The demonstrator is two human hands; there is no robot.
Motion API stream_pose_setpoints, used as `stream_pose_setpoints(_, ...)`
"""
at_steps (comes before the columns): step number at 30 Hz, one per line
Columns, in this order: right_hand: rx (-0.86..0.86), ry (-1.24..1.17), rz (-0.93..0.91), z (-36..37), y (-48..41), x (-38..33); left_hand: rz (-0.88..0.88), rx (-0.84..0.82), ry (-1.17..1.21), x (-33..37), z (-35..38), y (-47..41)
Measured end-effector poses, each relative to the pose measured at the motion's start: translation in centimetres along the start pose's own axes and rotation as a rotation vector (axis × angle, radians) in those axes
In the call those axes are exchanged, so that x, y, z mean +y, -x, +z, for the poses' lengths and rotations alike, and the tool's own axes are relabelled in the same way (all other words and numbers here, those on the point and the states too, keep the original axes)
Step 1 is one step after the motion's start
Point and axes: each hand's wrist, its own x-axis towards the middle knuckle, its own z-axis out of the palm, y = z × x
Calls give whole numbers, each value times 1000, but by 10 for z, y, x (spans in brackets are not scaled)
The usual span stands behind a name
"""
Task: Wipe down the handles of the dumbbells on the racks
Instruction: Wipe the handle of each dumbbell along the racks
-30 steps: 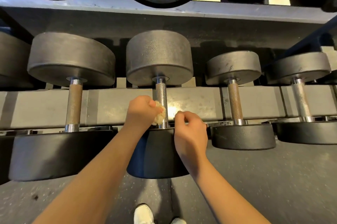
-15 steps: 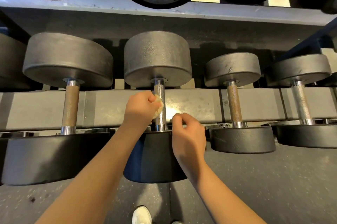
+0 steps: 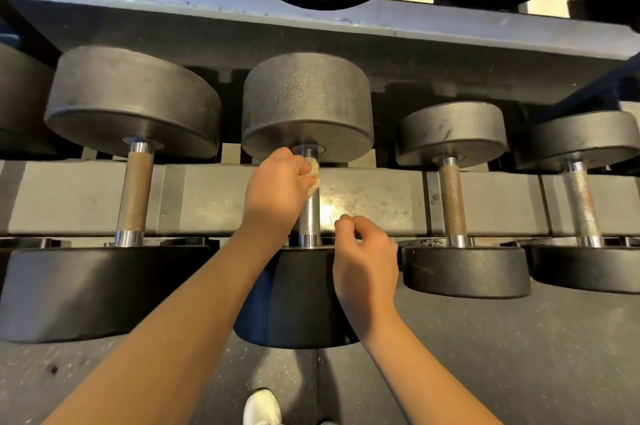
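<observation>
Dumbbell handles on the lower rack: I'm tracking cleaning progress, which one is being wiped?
The silver handle second from left, where the left hand presses a pale cloth; its neighbours are untouched.

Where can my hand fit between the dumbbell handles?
Bare rail shows between the left rusty handle and the middle handle, and again between it and the right rusty handle. Crowded: the middle handle itself, cloth pressed on it.

Left hand (image 3: pixel 277 190) holding cloth (image 3: pixel 313 176) against handle (image 3: pixel 309 216), right hand (image 3: pixel 365 260) curled
</observation>
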Motion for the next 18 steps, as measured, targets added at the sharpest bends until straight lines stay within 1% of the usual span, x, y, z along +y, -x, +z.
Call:
stream_pose_setpoints(7, 21, 9, -10, 1, 1, -3, 15, -332, -105, 0, -11, 11)
stream_pose_setpoints(11, 30, 27, 37, 1, 2, -5, -30, -393, -58, 1, -16, 17)
stream_pose_setpoints(15, 35, 37, 24, 0, 1, -5, -85, -484, 16, -1, -18, 21)
stream_pose_setpoints(18, 36, 62, 13, 0, 0, -5, -161, -506, 154, -4, -20, 26)
